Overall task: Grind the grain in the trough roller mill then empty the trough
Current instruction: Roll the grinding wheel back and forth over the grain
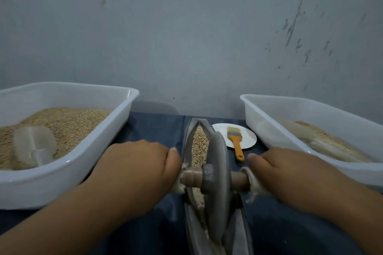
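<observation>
The axle (215,178) of the roller wheel (218,172) is gripped by the left hand (143,163) and the right hand (290,174), its wrapped ends being hidden, while the trough (189,141) is cut off at the near edge.

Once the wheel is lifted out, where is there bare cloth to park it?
Free: the blue cloth between the left tub and the trough. Crowded: right of the trough, where the white plate and orange-handled brush fill the gap to the right tub. Both hands grip the wheel's axle.
</observation>
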Available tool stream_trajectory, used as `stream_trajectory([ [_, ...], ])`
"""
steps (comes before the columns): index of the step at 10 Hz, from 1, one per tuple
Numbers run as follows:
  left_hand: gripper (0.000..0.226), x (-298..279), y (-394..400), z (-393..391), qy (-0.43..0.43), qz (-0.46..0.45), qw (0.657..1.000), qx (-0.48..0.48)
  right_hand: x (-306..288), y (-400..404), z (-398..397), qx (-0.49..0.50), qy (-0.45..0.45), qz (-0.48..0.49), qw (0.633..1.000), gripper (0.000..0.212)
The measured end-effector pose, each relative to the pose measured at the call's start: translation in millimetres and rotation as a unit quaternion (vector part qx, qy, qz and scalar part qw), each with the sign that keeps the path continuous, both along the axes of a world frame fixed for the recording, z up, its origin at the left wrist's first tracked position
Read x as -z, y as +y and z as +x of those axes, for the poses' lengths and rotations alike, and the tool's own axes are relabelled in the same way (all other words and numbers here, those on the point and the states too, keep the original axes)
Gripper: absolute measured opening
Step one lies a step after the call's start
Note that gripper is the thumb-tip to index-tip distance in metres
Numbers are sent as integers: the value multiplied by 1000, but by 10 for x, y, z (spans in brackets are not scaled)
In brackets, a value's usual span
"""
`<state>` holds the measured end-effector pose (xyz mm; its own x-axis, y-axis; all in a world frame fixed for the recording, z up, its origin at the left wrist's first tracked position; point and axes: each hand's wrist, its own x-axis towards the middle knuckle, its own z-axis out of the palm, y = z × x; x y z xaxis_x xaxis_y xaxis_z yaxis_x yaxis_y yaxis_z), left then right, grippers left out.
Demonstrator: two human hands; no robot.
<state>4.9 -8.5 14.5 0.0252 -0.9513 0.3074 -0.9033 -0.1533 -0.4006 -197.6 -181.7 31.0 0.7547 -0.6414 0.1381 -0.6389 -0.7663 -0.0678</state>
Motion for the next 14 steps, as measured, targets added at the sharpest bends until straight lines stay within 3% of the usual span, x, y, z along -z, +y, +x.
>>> stream_trajectory([
  [1, 71, 27, -36, 68, -25, -55, 998, 5, 42, -99, 138, 9, -3, -12, 1000, 46],
  [2, 51, 65, -302, 141, -22, -2, 998, -55, 102, -244, 389, 48, -96, -74, 991, 49],
  [3, 42, 89, -477, 227, -25, -21, 994, -102, 140, -362, 585, 51, -128, -115, 984, 45],
  [4, 31, 100, -499, 297, 9, -29, 991, -134, 159, -392, 644, 31, -114, -153, 981, 42],
  [5, 15, 89, -459, 220, 67, -49, 991, -103, 146, -332, 570, 43, -118, -159, 979, 46],
  [6, 39, 102, -385, 140, 176, -137, 962, -154, 116, -242, 464, 36, -98, -135, 985, 45],
  [8, 55, 40, -32, -80, 163, -70, 980, -91, 0, 65, 116, 4, -55, -72, 996, 50],
  [11, 42, -36, 121, -235, 215, -135, 961, -110, -84, 188, -12, 20, -37, -45, 998, 58],
  [12, 65, 32, -141, -74, 213, -109, 966, -102, 72, -67, 292, 59, -76, -78, 992, 55],
  [13, 73, 105, -475, 205, 183, -111, 968, -129, 144, -330, 528, 77, -116, -80, 987, 52],
  [14, 38, 4, -620, 268, 172, -101, 963, -180, 130, -409, 613, 83, -118, -65, 987, 49],
])
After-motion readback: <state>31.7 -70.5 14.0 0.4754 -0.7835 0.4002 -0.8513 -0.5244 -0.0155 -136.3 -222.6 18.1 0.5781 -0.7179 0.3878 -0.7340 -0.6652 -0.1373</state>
